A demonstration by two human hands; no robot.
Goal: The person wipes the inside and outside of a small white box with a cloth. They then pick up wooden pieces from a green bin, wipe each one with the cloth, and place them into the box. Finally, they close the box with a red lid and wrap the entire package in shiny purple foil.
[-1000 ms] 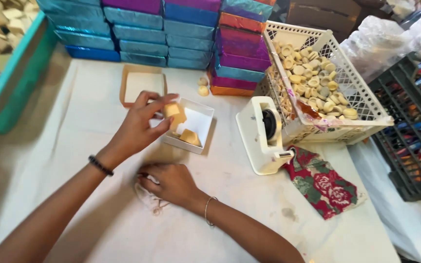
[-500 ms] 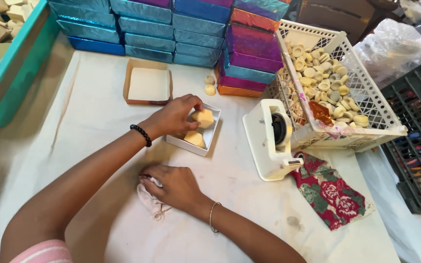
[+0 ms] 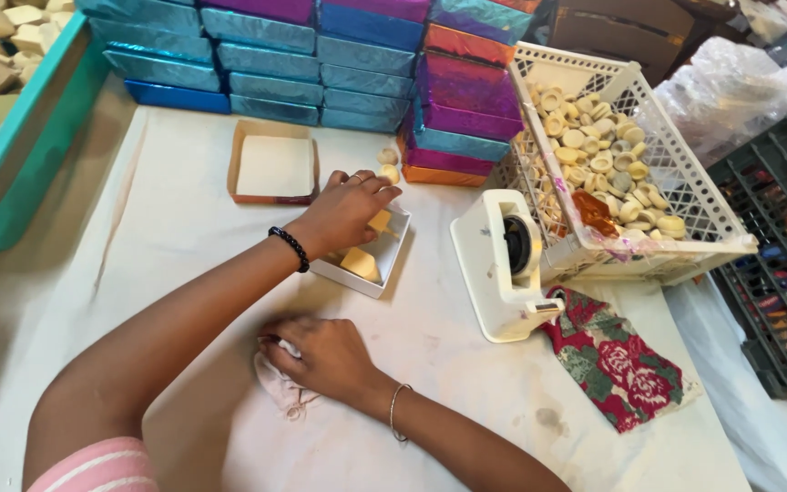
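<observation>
The left hand (image 3: 343, 214) reaches into the white box (image 3: 384, 264), fingers curled around a yellowish piece (image 3: 379, 220); the right hand (image 3: 321, 355) presses flat on a pale cloth (image 3: 277, 387)

Shiny boxes (image 3: 321, 55) stack behind; a white basket (image 3: 685, 196) holds pale rings (image 3: 594, 164); a white dispenser (image 3: 503, 264) touches a floral cloth (image 3: 617, 360).

Shiny teal, blue, purple and orange foil-wrapped boxes (image 3: 339, 55) stack at the far edge of an off-white table (image 3: 466, 401). A white lattice basket (image 3: 685, 219) holds cream-coloured pieces (image 3: 594, 164). Near right lies a red cloth (image 3: 617, 360) patterned with roses and green leaves.
</observation>
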